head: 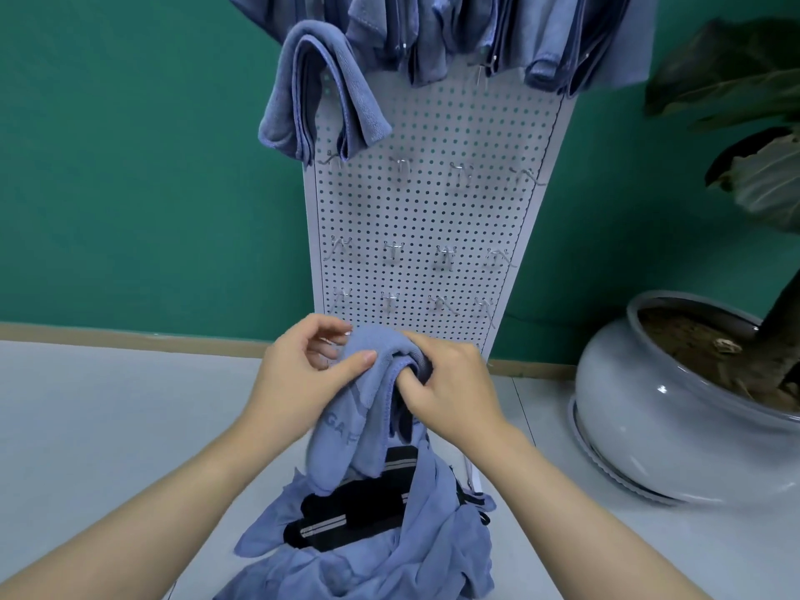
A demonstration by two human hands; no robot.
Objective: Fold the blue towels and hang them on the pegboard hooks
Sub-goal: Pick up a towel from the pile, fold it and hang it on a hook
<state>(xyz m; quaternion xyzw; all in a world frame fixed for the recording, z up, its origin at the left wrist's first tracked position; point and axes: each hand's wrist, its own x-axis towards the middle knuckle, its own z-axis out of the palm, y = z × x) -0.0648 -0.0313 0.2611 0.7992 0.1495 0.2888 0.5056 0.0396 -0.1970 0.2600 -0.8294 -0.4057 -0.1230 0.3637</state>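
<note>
A folded blue towel (350, 426) hangs draped near the bottom of the white pegboard (433, 210), between both hands. My left hand (298, 378) pinches its upper left fold with thumb and fingers. My right hand (450, 391) grips the towel's top right, fingers curled into the cloth. Whether the towel sits on a hook is hidden by the hands. One folded blue towel (320, 93) hangs on an upper left hook, and several more blue towels (498, 32) hang along the top row.
A heap of loose blue towels (389, 547) lies over a black striped basket (346, 508) below my hands. Several bare metal hooks (446, 253) stud the pegboard's middle rows. A large grey plant pot (671, 404) stands at the right on the pale floor.
</note>
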